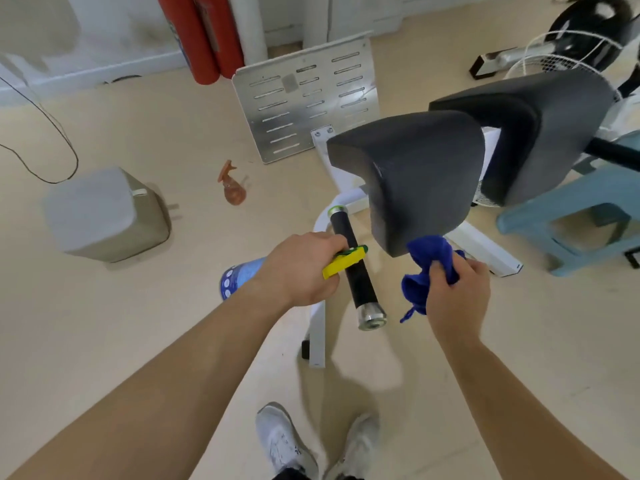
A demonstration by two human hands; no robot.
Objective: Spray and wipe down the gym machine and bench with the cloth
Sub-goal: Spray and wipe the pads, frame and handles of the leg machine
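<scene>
the left hand (pixel 304 268) grips a blue-labelled plastic spray bottle with a yellow trigger (pixel 341 264), its nozzle at the black foam handle bar (pixel 362 289). at the bar's 3 o'clock, the right hand (pixel 457 292) clutches the bunched blue cloth (pixel 429 261). best to mist lightly, then wipe lengthwise.

Open floor left; black pad (pixel 415 174) crowds handle (pixel 353 268).

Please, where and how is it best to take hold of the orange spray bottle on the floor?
Grip the orange bottle at its narrow neck, under the trigger head, coming from above. It seems to stand upright and free on the floor, and its belly is wider than the neck.
</scene>
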